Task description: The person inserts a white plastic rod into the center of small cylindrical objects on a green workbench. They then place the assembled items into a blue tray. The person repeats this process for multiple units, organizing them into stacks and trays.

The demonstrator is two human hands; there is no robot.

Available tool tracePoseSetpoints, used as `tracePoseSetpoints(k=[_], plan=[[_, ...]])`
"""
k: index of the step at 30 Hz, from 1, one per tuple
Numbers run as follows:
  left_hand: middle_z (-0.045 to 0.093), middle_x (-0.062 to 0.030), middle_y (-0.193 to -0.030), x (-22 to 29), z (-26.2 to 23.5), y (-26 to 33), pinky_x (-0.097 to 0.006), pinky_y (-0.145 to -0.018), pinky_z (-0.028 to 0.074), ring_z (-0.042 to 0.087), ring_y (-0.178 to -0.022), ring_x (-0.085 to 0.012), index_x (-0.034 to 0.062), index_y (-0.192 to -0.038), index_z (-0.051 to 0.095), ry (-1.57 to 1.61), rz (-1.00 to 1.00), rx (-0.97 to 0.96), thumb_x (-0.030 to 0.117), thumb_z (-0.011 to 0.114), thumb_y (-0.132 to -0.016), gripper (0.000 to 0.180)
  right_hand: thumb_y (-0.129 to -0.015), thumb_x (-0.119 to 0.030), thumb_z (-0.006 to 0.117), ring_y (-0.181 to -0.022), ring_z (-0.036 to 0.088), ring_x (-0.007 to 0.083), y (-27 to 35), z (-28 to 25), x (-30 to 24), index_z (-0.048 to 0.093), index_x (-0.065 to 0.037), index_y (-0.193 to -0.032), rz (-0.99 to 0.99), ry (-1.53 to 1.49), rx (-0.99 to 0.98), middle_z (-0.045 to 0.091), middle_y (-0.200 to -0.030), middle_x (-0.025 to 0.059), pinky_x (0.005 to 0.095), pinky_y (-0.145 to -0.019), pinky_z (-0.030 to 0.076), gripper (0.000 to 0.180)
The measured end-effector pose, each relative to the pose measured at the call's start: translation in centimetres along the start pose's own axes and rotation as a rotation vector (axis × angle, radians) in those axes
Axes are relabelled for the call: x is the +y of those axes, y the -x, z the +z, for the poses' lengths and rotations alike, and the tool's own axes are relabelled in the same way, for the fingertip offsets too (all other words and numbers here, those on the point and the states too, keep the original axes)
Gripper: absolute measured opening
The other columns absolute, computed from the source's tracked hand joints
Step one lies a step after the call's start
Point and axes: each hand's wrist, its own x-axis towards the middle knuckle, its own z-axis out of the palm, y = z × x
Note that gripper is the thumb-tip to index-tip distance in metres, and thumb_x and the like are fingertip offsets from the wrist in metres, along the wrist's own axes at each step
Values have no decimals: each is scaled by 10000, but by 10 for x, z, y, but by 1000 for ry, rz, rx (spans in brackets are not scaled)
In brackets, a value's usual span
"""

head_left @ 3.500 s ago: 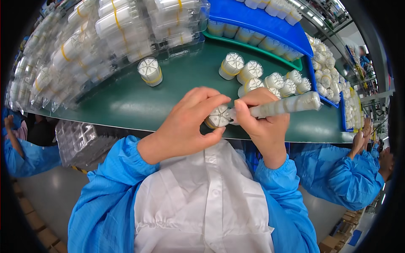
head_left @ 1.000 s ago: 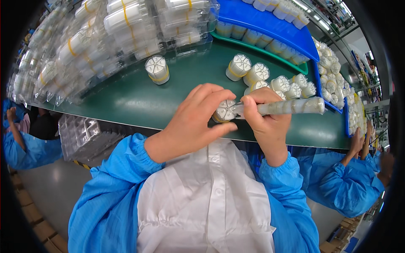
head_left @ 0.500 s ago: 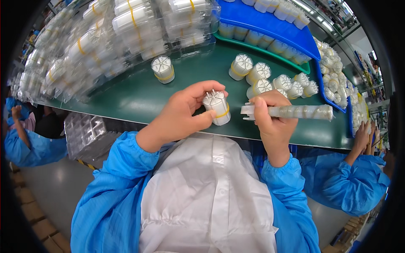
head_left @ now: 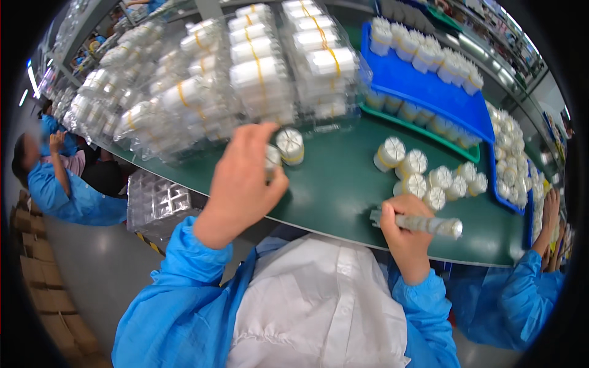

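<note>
My left hand [head_left: 239, 184] is curled round a white ribbed cylinder [head_left: 272, 157], mostly hidden behind the fingers and somewhat blurred. Right beside it, a similar white cylinder [head_left: 289, 147] with a yellow band stands upright on the green table. Closer to the table's front edge, my right hand [head_left: 405, 233] grips a pale stick-like tool [head_left: 432, 225] wrapped in clear film, its flat grey-white tip [head_left: 375, 217] pointing left. Several more banded cylinders [head_left: 412, 163] stand grouped just beyond my right hand.
Clear plastic trays of white parts [head_left: 257, 67], tied with yellow bands, are stacked along the back left. A blue tray [head_left: 423, 83] rests over a green tray [head_left: 429, 132] at the back right, both holding cylinders. Co-workers in blue sleeves [head_left: 527, 288] sit at either side.
My left hand has carried the white cylinder left, up to the one standing there. My right hand keeps the tool, lower in view. The whole view has shifted with my head.
</note>
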Motion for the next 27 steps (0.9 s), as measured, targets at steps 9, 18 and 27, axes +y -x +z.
tracePoseSetpoints(k=[9, 18, 27], plan=[[606, -134, -951, -7, 14, -15, -405, -776, 516, 603, -884, -320, 45, -1188, 618, -48, 129, 9, 291, 773, -832, 460, -822, 13, 693, -649, 604, 246, 7, -3, 4, 637, 7, -774, -7, 50, -6, 634, -742, 111, 358, -607, 479, 74], [676, -200, -1114, -54, -147, -93, -416, -805, 549, 686, -978, -280, 4, -1259, 601, 220, -158, 257, 352, 678, -926, 488, -822, 14, 701, -636, 606, 233, 8, -1, 3, 637, 8, -769, -24, 10, -16, 637, -738, 106, 347, -590, 475, 84], [583, -195, -1121, -116, -122, -147, -458, -939, 467, 567, -1107, -367, -20, -1207, 585, -772, 40, -95, 350, 644, -943, 458, -825, 15, 707, -633, 612, 233, 5, -1, 4, 641, 1, -765, -41, 26, -4, 644, -734, 98, 344, -590, 482, 90]])
